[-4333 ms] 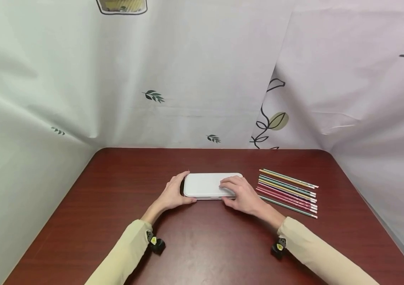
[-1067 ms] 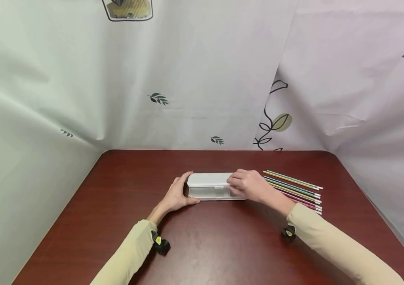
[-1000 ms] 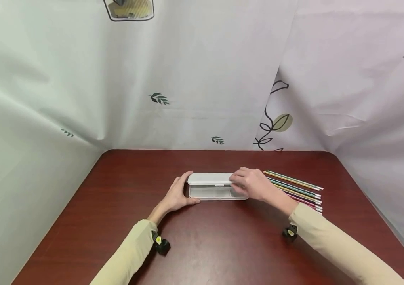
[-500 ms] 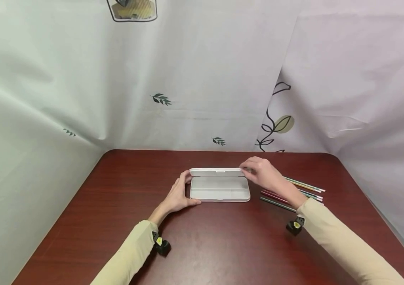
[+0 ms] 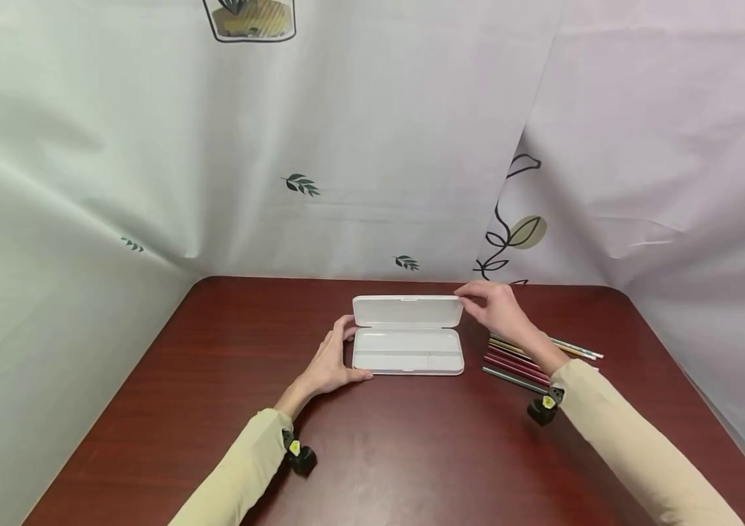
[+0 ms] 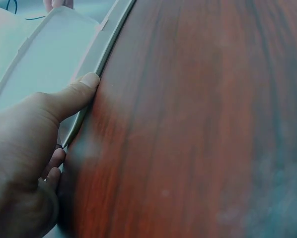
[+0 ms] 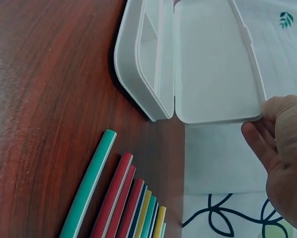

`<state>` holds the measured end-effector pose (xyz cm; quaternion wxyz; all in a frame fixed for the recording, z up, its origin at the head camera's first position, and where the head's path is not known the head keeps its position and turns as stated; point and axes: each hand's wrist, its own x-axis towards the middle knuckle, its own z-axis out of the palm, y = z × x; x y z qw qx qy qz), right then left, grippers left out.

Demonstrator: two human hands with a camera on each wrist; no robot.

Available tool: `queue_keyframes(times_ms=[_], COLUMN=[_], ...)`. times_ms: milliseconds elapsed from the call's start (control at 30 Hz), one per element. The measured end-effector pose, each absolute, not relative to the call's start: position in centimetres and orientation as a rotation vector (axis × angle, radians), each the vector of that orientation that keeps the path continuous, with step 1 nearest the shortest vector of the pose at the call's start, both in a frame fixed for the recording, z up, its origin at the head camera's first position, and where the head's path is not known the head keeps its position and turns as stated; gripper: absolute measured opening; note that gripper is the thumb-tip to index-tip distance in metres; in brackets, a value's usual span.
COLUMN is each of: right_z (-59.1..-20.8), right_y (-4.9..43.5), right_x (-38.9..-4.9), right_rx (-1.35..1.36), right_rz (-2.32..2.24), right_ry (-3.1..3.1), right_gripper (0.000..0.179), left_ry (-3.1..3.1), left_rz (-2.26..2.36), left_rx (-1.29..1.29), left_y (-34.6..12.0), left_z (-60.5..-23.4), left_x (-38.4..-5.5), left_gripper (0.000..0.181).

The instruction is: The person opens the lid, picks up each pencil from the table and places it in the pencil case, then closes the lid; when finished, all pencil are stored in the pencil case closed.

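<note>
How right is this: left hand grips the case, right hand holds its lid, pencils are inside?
The pencils aren't inside; the head view shows them on the table, right of the case. The left hand and right hand are as you said.

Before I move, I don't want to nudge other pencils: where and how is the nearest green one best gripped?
Probably pinch the green pencil across its shaft, near the end by the case, coming from the person's side. It lies flat on the table, a gap shows between it and the neighbouring red pencil, and the right sleeve hides its other end in the head view.
</note>
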<state>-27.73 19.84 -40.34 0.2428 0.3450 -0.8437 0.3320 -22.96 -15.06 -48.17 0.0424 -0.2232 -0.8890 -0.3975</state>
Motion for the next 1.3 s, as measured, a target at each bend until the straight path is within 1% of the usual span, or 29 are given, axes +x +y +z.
queue_keyframes(times_ms=[500,733,1100,1300], right_z=[-41.1,-41.5,-42.0,-42.3], right_y=[19.8,19.6,19.8,20.0], right_x=[-29.1,-30.0,-30.8,-31.3], right_rx=[0.680,0.544,0.509,0.504], right_rz=[1.136,1.262,1.592,1.680], right_ry=[-2.456,-2.524,-2.502,-2.517], right_gripper=[0.015,0.017,0.023,0.026], left_ry=[-2.760,-2.766,-2.850,-2.871], left_rz=[-1.194,-1.183,-1.125,-1.120], left_rx=[-0.652,-0.641,-0.606,-0.617], left_y=[-15.1,-15.1,-14.9,-14.9], left_z=[-48.1,-48.0,-47.6,-47.3], left_x=[-23.0,-22.9,-22.9,-22.8], left_gripper=[0.107,0.102,0.094,0.091])
